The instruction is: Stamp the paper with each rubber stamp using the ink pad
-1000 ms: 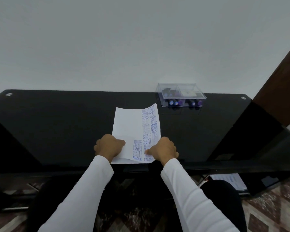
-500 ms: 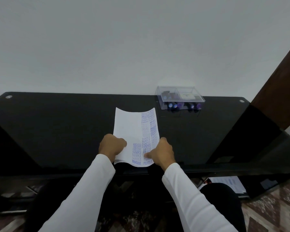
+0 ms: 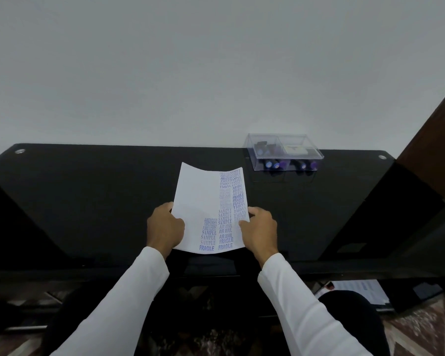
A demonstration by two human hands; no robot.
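A white sheet of paper (image 3: 199,201) with columns of blue stamped words such as FRAGILE, AIR MAIL and SAMPLE is lifted off the black glass table (image 3: 88,191). My left hand (image 3: 165,229) grips its lower left edge. My right hand (image 3: 260,231) grips its lower right edge. The sheet bows slightly between them. At the back right stands a clear plastic box (image 3: 284,152) holding several rubber stamps with purple and blue ends and a pale pad-like item.
A plain white wall rises behind the table. A brown wooden panel (image 3: 434,155) stands at the far right. Printed papers (image 3: 357,289) lie on a lower shelf at the right. Patterned floor tiles show below.
The paper lay on the table with both hands at its near edge a second ago; now both hands hold it raised and tilted toward me, bowed.
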